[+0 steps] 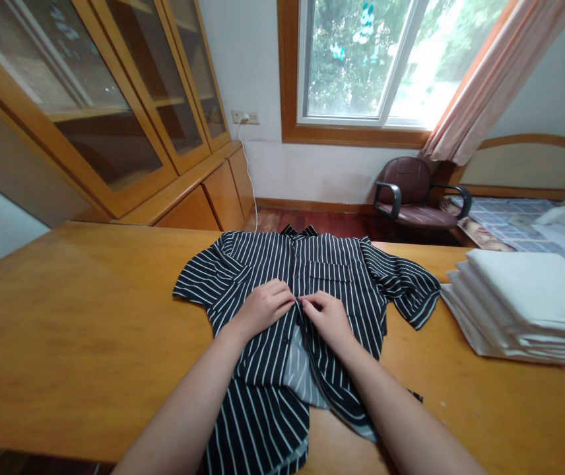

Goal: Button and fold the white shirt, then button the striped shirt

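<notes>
A black short-sleeved shirt with white stripes lies front up on the wooden table, its collar pointing away from me. My left hand pinches the front edge at mid-chest, fingers closed on the cloth. Close beside it, my right hand pinches the other front edge between thumb and forefinger. The fingertips of both hands nearly meet at the placket; any button between them is too small to make out. Above the hands the front is closed. Below them it falls apart, showing the paler inside, and a dark button sits on the left-hand edge.
A stack of folded white cloth or paper stands on the table at the right. Beyond the table are a brown office chair and a bed. A glass-fronted wooden cabinet is at the left.
</notes>
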`<state>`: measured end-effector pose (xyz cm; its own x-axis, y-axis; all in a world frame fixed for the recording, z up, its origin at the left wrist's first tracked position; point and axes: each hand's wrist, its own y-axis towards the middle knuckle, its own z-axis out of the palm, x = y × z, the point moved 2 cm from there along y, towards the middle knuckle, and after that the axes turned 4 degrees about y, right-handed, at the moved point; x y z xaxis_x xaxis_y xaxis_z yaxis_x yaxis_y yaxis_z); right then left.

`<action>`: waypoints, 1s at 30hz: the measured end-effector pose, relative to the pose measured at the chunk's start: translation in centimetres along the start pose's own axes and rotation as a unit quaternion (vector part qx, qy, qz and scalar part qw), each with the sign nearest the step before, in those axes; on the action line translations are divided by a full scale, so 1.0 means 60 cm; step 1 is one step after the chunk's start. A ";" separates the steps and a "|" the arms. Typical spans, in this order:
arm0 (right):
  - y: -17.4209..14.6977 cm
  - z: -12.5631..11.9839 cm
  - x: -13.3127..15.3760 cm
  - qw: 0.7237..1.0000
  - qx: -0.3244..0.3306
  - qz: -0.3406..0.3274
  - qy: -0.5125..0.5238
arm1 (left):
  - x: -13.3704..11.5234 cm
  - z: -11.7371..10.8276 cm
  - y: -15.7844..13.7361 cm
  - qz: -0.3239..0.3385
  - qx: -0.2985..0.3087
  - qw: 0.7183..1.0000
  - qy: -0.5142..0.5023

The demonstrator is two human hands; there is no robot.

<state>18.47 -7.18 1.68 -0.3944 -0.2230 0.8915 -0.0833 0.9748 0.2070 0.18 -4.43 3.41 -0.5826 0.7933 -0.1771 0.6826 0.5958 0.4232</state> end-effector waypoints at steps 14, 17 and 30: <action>0.002 0.000 -0.001 1.000 -0.015 0.003 -0.019 | 0.001 0.002 -0.001 -0.017 -0.014 1.000 -0.009; 0.003 0.001 -0.004 1.000 -0.019 0.008 -0.017 | 0.000 0.001 -0.002 -0.017 -0.015 1.000 -0.007; 0.002 0.003 -0.006 0.999 -0.013 -0.031 -0.023 | 0.002 0.004 -0.004 -0.026 -0.026 0.999 -0.020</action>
<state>18.47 -6.98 1.32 -0.4316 -0.2817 0.8570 -0.0856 0.9585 0.2719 0.06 -4.42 3.05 -0.5972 0.7668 -0.2353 0.6276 0.6295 0.4581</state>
